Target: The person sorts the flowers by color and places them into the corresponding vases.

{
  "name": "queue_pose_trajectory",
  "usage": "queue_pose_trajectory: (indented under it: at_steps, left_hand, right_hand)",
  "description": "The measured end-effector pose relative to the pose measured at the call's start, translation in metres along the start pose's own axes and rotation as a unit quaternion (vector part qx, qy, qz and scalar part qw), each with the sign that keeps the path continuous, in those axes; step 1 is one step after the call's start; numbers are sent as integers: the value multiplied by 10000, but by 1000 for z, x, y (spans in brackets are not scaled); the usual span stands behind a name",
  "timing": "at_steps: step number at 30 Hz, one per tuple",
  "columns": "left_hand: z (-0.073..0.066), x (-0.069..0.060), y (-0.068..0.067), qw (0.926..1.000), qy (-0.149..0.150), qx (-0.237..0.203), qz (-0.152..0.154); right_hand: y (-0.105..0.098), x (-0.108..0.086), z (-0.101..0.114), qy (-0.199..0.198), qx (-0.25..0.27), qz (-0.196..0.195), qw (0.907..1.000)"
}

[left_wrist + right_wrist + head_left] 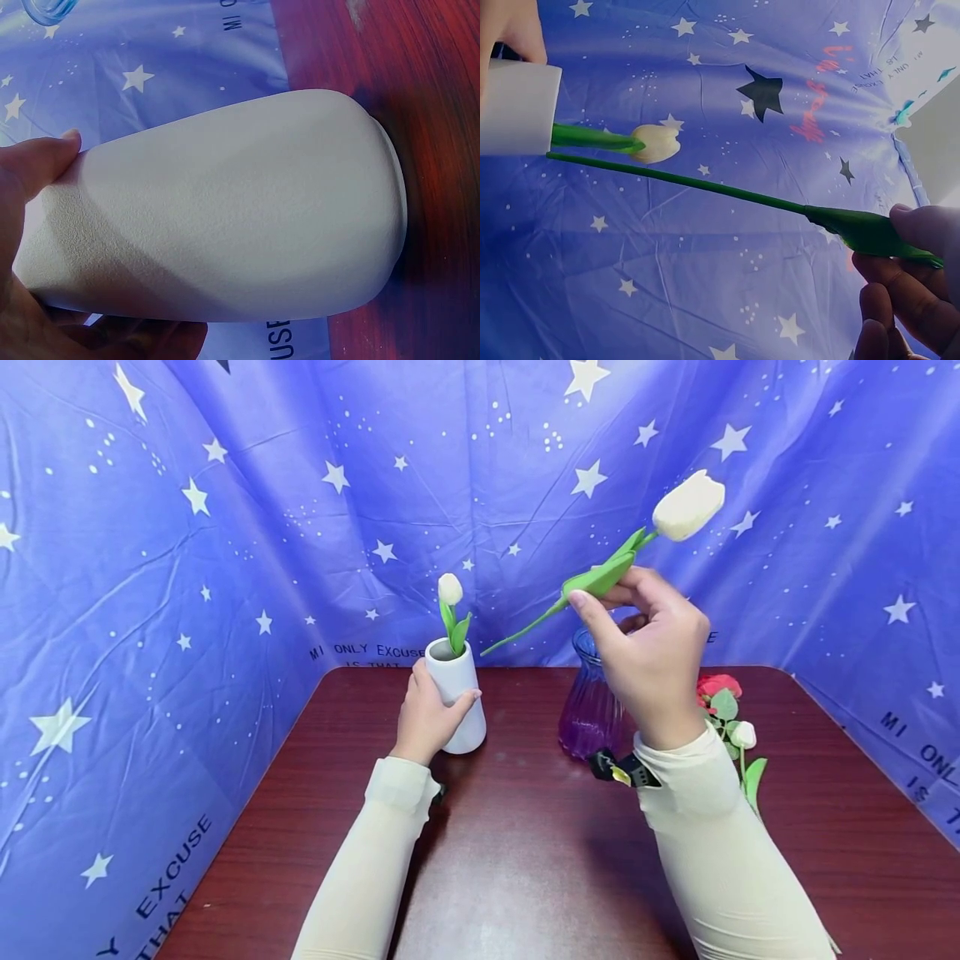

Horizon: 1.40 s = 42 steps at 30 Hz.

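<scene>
A white vase [467,727] stands upright on the table, and my left hand [429,714] grips its side, thumb and fingers around it. One white tulip [450,589] with green leaves rises out of the vase mouth. In my right hand [660,647] I pinch a second white tulip [688,506] by its leaves, between thumb and fingers. Its bloom points up and right, while the bare stem slants down to the left, its tip near the vase rim. The right wrist view shows the held tulip's stem [682,178] passing close to the vase's mouth. The left wrist view shows the vase wall [247,202] up close.
Behind my right hand stands a blue-purple ribbed glass vase [585,714], partly hidden. To the right, a red flower [722,687] and another white tulip [744,735] lie on the dark red wooden table [517,827]. A blue starry cloth [480,485] surrounds the table.
</scene>
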<state>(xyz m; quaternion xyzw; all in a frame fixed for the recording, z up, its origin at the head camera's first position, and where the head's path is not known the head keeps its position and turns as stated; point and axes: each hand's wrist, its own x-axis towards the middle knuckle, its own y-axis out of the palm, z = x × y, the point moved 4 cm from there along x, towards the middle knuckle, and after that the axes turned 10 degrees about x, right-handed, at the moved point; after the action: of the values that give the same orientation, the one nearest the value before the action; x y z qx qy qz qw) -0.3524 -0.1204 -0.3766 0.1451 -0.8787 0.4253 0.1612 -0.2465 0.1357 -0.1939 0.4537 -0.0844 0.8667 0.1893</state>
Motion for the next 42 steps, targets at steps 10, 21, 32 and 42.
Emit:
queue_pose_trajectory:
  at_steps: [10, 21, 32, 42]
  left_hand:
    - [1, 0, 1, 10000, -10, 0, 13]
    - [0, 0, 1, 10000, 42, 12, 0]
    - [0, 0, 1, 9999, 50, -81, -35]
    - [2, 1, 2, 10000, 35, -49, -15]
  right_hand:
    - [12, 1, 6, -198, 202, 84, 9996]
    - [22, -2, -10, -518, 224, 218, 9982]
    - [37, -8, -20, -517, 136, 463, 9975]
    - [51, -19, -38, -434, -252, 783, 9957]
